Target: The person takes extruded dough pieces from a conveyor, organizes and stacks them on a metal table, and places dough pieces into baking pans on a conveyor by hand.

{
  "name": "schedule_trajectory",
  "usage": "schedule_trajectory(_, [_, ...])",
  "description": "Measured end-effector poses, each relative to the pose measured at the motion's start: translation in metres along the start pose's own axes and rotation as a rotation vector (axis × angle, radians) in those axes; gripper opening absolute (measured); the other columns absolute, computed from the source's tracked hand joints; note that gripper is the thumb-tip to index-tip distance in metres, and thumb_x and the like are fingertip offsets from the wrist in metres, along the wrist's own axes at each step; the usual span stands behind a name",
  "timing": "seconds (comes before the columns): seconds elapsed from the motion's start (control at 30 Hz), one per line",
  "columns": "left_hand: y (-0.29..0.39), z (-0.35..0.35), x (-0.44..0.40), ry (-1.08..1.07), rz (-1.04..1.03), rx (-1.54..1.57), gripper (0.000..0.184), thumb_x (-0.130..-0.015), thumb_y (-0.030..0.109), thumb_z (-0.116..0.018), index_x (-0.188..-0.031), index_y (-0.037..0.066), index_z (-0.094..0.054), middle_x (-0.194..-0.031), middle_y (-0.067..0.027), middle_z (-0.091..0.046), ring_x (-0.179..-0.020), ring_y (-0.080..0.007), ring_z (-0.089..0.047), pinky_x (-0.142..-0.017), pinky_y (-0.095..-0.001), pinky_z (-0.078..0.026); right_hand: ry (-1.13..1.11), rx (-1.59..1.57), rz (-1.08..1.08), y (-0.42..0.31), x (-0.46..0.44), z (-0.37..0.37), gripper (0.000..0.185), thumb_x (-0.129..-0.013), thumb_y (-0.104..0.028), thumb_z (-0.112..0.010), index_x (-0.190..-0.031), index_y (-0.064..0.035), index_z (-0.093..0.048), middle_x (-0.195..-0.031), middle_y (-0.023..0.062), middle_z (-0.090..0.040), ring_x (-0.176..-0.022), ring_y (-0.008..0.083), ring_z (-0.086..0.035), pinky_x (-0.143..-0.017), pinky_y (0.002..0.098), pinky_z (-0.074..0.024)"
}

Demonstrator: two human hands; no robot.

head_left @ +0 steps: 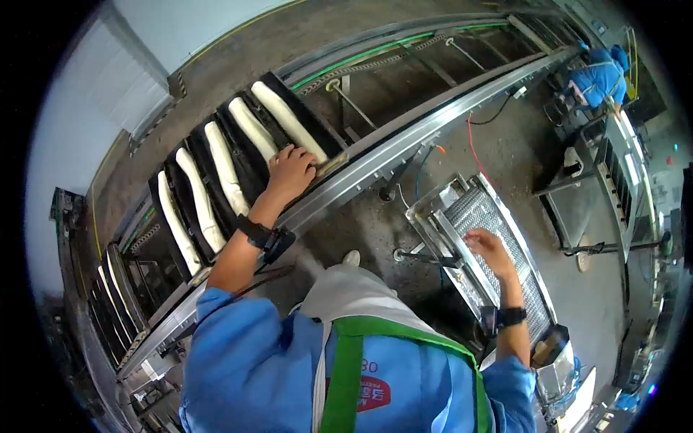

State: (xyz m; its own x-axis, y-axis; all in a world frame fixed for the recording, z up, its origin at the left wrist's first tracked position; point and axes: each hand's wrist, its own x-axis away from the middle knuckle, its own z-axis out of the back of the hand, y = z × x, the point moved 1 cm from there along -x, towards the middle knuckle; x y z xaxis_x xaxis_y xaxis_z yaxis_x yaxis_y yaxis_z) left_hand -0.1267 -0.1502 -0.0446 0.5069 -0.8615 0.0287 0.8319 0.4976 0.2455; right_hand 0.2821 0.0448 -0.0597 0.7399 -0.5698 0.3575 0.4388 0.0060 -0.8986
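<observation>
Long pale dough strips point(225, 167) lie in dark troughs of a black tray point(195, 162) on a metal conveyor. My left hand point(291, 172) rests at the near end of two of the strips, its fingers curled down over the dough. Part of what lies beneath those fingers is hidden. On the right, my right hand point(489, 252) hovers over a small metal mesh belt point(485, 213), with loosely bent fingers apart and nothing visible in them.
The conveyor's metal rail point(404, 137) runs from lower left to upper right. More pale strips lie in another tray point(108, 303) at far left. A person in blue point(603, 78) works at the upper right, near a metal cart point(592, 187).
</observation>
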Motion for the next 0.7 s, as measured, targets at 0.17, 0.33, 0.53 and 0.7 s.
schedule_trajectory(0.17, [0.021, -0.002, -0.048, 0.076, -0.316, 0.047, 0.027, -0.074, 0.022, -0.049, -0.1, 0.015, -0.053, -0.113, -0.007, -0.046, -0.11, -0.0293, -0.035, -0.089, -0.0452, -0.027, 0.425, -0.137, -0.264, 0.039, 0.073, -0.004, 0.023, -0.079, -0.019, -0.053, -0.095, -0.0029, -0.053, -0.081, 0.0032, -0.057, -0.073, 0.0108, -0.053, -0.061, 0.023, -0.0432])
schedule_trajectory(0.33, [0.063, -0.02, -0.112, -0.121, -0.601, 0.179, 0.026, -0.078, 0.02, -0.05, -0.103, 0.012, -0.051, -0.116, -0.0078, -0.043, -0.113, -0.0279, -0.031, -0.092, -0.0408, -0.025, 0.592, 0.116, -0.373, 0.079, 0.069, -0.025, 0.032, -0.073, -0.025, -0.058, -0.095, -0.0024, -0.052, -0.079, 0.0089, -0.057, -0.068, 0.0169, -0.054, -0.059, 0.0283, -0.044])
schedule_trajectory(0.53, [0.229, -0.054, -0.106, -0.54, -0.899, 0.189, 0.026, -0.081, 0.024, -0.045, -0.103, 0.011, -0.051, -0.12, -0.0083, -0.04, -0.117, -0.0278, -0.026, -0.092, -0.0438, -0.023, 1.087, 0.446, -0.793, 0.144, 0.248, -0.029, 0.029, -0.068, -0.025, -0.059, -0.092, -0.0098, -0.054, -0.091, 0.0153, -0.049, -0.085, 0.0319, -0.048, -0.072, 0.0384, -0.0413])
schedule_trajectory(0.7, [0.33, -0.088, -0.067, -0.582, -1.137, 0.137, 0.028, -0.076, 0.02, -0.047, -0.101, 0.008, -0.052, -0.114, -0.0121, -0.044, -0.113, -0.0298, -0.031, -0.092, -0.0424, -0.024, 1.183, 0.217, -1.091, 0.189, 0.367, -0.078, 0.03, -0.066, -0.026, -0.059, -0.092, -0.0107, -0.055, -0.097, 0.0144, -0.047, -0.088, 0.0317, -0.046, -0.073, 0.0393, -0.0431])
